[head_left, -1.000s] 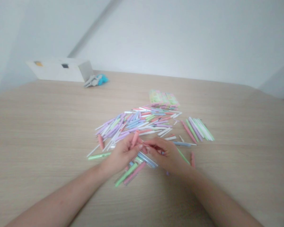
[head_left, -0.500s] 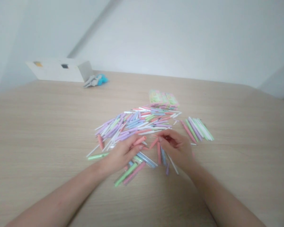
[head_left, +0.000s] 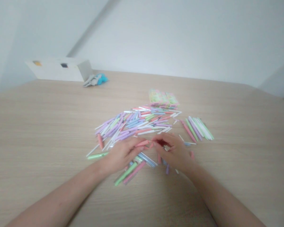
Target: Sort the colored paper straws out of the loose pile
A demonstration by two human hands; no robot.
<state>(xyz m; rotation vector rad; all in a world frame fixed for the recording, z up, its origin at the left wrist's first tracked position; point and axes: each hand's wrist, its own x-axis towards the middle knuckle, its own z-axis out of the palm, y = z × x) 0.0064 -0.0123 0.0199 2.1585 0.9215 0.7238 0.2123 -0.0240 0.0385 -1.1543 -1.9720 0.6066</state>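
Note:
My left hand [head_left: 121, 154] is closed around a coral pen barrel [head_left: 142, 143], its end pointing right. Against that end, my right hand [head_left: 174, 148] pinches a small coral pen part [head_left: 151, 144], mostly covered by the fingertips. The two hands nearly meet. Under and between them lie blue barrels [head_left: 148, 160], a green barrel [head_left: 126, 174] and a pink barrel [head_left: 134, 173]. A purple piece [head_left: 167, 169] shows below my right hand. Just beyond the hands spreads a loose heap of pastel pen parts and thin white sticks [head_left: 134, 123].
Several pens lie side by side in a row [head_left: 198, 129] to the right. Behind the heap sit stacked pink-and-green packs [head_left: 163, 98]. At the back left of the wooden table [head_left: 49, 126] are a white box [head_left: 59, 71] and a grey-and-blue crumpled item [head_left: 96, 79].
My right hand has moved slightly left, bringing its coral piece up to the end of the barrel in my left hand. The barrel has tipped level, and the surrounding parts look much the same.

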